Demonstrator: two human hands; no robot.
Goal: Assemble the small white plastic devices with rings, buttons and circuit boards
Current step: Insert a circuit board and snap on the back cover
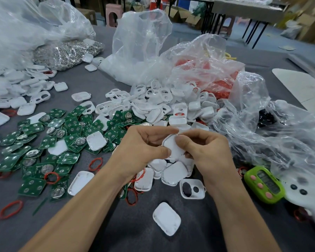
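Both hands are pinching one small white shell [173, 149], the left hand [142, 148] gripping its left edge and the right hand [207, 151] its right edge, so it is sitting directly between them, equally near each, its long axis seemingly pointing away from the wrists.

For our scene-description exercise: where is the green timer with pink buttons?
In the head view the green timer lies on the grey table at lower right, right of the right forearm, below the crumpled clear bag.
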